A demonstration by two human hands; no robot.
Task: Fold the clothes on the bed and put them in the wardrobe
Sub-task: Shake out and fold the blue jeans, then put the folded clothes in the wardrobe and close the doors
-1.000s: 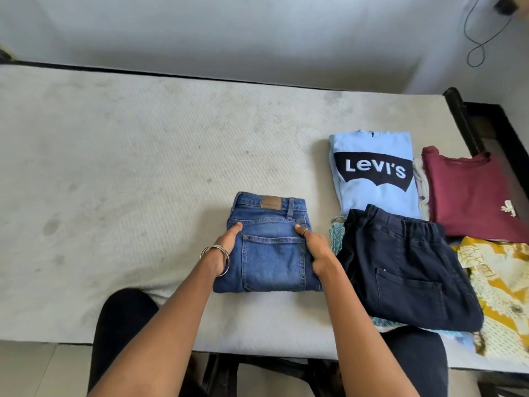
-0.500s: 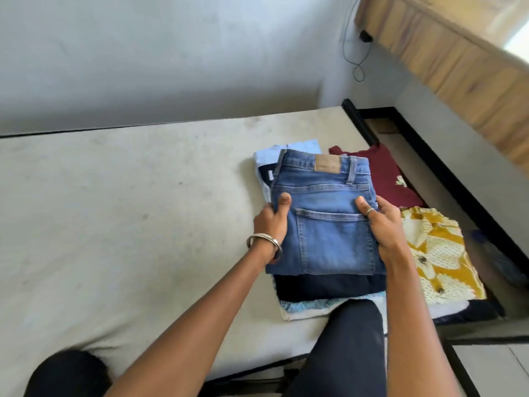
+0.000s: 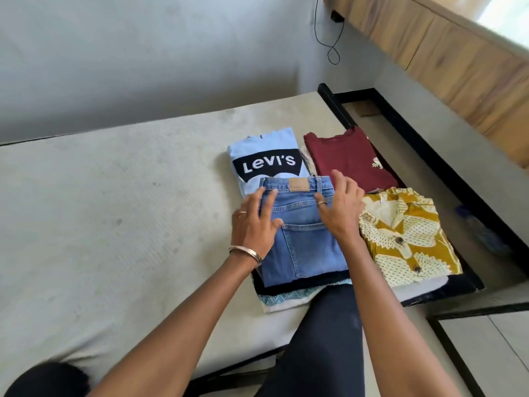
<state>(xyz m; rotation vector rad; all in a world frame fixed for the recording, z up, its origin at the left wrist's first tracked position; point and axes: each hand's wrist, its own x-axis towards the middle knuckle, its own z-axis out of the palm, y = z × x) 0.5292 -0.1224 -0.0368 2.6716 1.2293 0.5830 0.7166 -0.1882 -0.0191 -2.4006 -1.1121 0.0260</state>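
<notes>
The folded blue jeans (image 3: 303, 239) lie on top of a stack, over dark navy trousers (image 3: 300, 283) and a teal patterned cloth (image 3: 283, 296), near the bed's front right. My left hand (image 3: 254, 222) rests flat on the jeans' left edge with fingers spread. My right hand (image 3: 340, 207) hovers over or touches their right side, fingers straight. Behind the stack lies a light blue Levi's shirt (image 3: 266, 156). A maroon shirt (image 3: 346, 159) and a yellow patterned shirt (image 3: 406, 239) lie folded to the right.
The grey mattress (image 3: 114, 224) stretches bare to the left. A black bed frame (image 3: 400, 130) runs along the right side, next to a wall with a wooden panel (image 3: 458, 53). My knees show at the bed's front edge.
The jeans were carried from the middle of the bed to the right and set on the navy trousers. Both hands have let go of their edges and now lie open on top.
</notes>
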